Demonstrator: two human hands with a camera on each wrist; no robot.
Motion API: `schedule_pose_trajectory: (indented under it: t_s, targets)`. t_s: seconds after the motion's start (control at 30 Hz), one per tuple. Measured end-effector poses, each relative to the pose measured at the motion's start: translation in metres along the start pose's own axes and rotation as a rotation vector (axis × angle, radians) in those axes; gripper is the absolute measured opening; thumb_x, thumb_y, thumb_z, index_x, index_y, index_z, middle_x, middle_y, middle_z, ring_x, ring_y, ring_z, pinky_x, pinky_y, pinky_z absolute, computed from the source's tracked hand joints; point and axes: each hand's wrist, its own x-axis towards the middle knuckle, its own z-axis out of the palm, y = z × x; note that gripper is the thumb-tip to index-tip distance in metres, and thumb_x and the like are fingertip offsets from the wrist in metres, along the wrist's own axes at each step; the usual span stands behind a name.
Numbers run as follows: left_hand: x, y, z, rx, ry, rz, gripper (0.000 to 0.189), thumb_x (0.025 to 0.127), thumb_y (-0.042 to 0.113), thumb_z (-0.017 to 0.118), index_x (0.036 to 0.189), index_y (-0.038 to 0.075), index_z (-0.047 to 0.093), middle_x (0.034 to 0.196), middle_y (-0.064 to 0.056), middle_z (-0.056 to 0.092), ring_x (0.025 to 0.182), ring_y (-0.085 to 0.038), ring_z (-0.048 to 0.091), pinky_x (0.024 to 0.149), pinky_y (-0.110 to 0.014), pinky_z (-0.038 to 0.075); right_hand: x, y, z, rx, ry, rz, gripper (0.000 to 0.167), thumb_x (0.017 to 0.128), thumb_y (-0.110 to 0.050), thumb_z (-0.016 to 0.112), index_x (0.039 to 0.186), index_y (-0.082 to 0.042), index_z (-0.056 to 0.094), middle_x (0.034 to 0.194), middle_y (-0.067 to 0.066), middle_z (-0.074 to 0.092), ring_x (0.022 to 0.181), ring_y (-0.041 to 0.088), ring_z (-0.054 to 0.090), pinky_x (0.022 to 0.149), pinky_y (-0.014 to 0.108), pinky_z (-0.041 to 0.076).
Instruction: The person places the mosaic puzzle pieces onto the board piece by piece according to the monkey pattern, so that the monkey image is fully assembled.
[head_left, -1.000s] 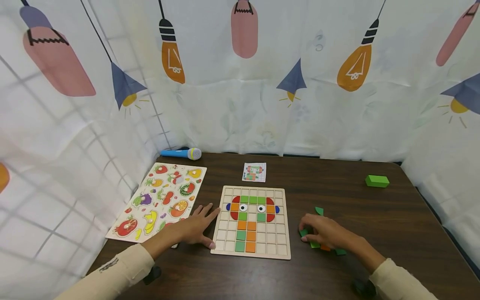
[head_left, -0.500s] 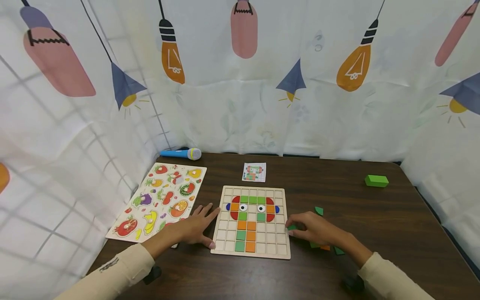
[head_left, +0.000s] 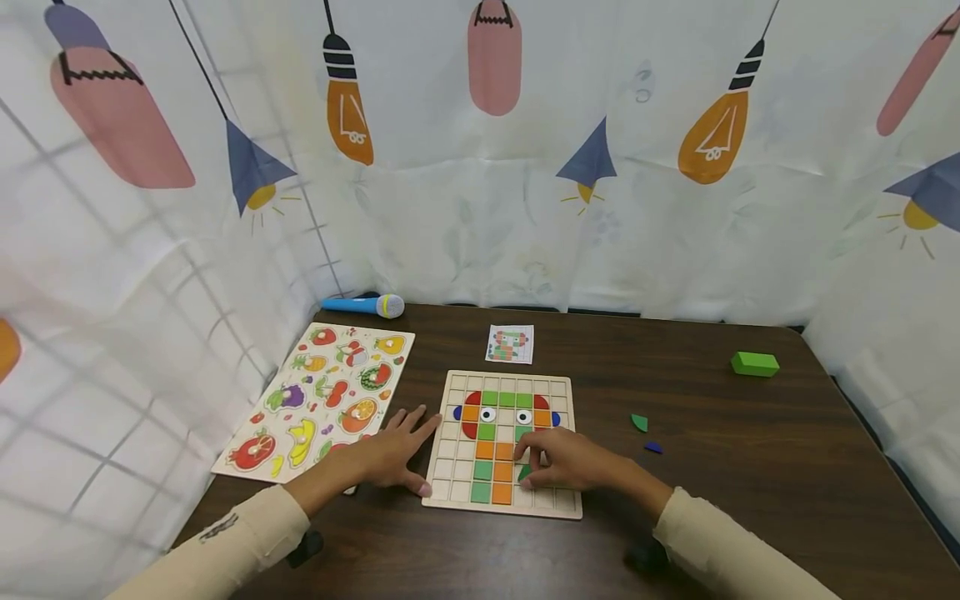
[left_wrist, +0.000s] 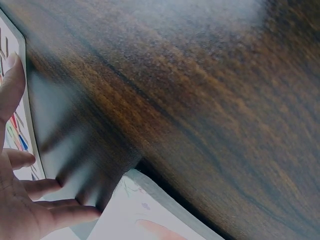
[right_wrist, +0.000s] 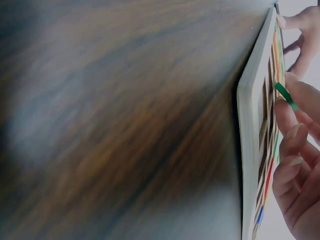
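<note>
In the head view a wooden grid board (head_left: 438, 492) lies flat, with coloured tiles set in as a face with round eyes and an orange and green column below. My left hand (head_left: 397, 454) is spread at the board's left edge, its thumb touching the near left corner. Over the board's lower right cells, my right hand (head_left: 562, 458) pinches a small green tile (head_left: 524, 472) between thumb and finger. That green tile (right_wrist: 286, 96) appears edge-on in the right wrist view, with the fingers (right_wrist: 295, 135) curled beside the board. Part of the right side of the pattern is hidden by this hand.
A fruit picture board (head_left: 315, 400) lies at the left, close to the left hand. Behind the grid are a small pattern card (head_left: 510, 344) and a toy microphone (head_left: 363, 306). Rightward lie a green piece (head_left: 639, 422), a blue piece (head_left: 653, 447) and a green block (head_left: 755, 363).
My right hand has moved left from the loose tiles to above the board, carrying the green tile. A blue piece has come into sight at the right. The left hand stays put.
</note>
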Motion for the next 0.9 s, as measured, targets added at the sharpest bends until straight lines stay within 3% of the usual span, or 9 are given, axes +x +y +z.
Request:
schedule_pose_trajectory:
  t_s: [0.33, 0.9]
  targets:
    - [-0.002, 0.002, -0.002, -0.005, -0.003, 0.011, 0.106, 0.078, 0.052, 0.081, 0.160, 0.014, 0.025, 0.165, -0.022, 0.017, 0.150, -0.052, 0.016, 0.112, -0.065, 0.033, -0.001, -0.006, 0.003, -0.076, 0.088, 0.033, 0.029, 0.088, -0.037, 0.078, 0.109, -0.020, 0.069, 0.079, -0.019, 0.059, 0.067, 0.000, 0.049, 0.061, 0.020, 0.041]
    - [-0.001, 0.001, -0.001, 0.007, -0.003, 0.001, 0.107, 0.077, 0.052, 0.082, 0.160, 0.014, 0.026, 0.165, -0.022, 0.018, 0.150, -0.052, 0.016, 0.112, -0.065, 0.033, -0.003, -0.012, 0.004, -0.101, 0.099, 0.063, 0.010, 0.088, -0.029, 0.078, 0.093, -0.023, 0.072, 0.077, -0.018, 0.056, 0.071, 0.002, 0.050, 0.062, 0.021, 0.040]
